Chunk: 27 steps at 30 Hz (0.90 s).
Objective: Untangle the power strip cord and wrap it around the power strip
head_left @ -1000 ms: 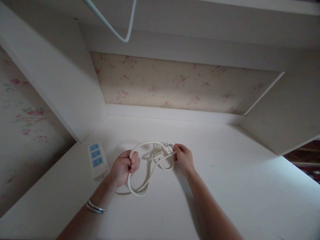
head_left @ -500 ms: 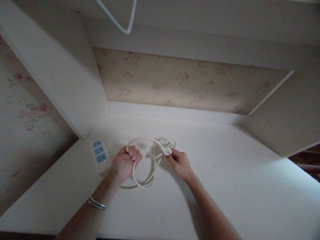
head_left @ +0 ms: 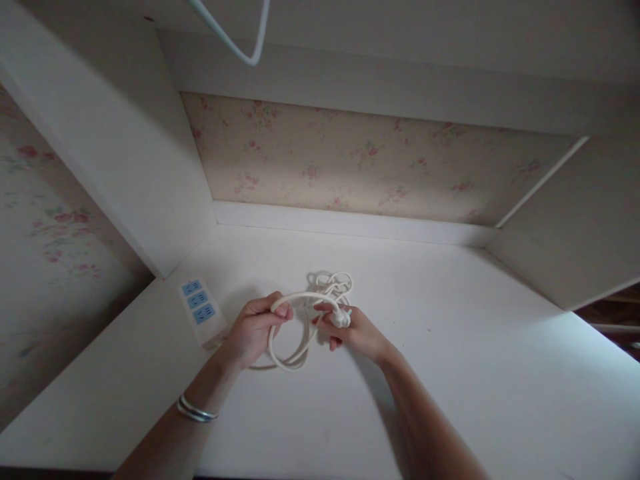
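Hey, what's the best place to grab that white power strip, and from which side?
Probably grip the white power strip across its middle, fingers on its two long edges, coming down from above. It lies flat, longer than wide, blue sockets facing up, and the left hand is close on its right.

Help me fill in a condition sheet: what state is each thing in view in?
Left hand: closed on the cord.
Right hand: fingers partly curled by the plug; grip unclear.
Plug: out of any socket.
Cord: looped, partly tangled.
Power strip: lying sockets up, nothing plugged in.
Bracelet: on the left wrist.
White rod: bent.
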Tool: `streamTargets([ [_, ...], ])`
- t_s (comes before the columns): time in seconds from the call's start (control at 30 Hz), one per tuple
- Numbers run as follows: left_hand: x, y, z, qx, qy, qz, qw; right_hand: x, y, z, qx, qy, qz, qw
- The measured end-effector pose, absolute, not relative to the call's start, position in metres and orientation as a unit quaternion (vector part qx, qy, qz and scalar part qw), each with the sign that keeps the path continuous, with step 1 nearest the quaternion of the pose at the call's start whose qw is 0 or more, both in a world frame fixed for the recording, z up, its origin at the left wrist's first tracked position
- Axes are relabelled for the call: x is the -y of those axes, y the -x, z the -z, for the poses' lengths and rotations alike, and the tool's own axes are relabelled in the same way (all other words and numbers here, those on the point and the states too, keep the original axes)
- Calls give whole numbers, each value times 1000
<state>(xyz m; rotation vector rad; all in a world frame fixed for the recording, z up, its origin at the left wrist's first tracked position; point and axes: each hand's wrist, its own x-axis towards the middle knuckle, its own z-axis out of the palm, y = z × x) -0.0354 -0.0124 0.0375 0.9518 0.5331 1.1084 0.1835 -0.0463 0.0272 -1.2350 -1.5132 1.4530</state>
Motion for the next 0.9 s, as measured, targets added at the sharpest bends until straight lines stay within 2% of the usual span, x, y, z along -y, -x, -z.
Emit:
streamTargets([
  [0.13,12,35,-36,-267,-414,-501,712,54,-190,-40,581,387,-648,305],
  [0.3,11,34,-35,-275,-429,-498,702,53,-202,-40,562,360,-655,355],
  [0.47,11,35,-37,-297,-473,-466,686,52,-215,-35,537,328,-702,335],
  [0.63,13,34,-40,-334,-501,-452,658,49,-224,-37,459,388,-683,416],
  [0.8,14,32,-39,-386,-527,-405,640,48,-237,-44,434,476,-634,427],
  [0.9,13,32,-38,-396,-560,-373,624,48,-241,-45,405,444,-610,516],
])
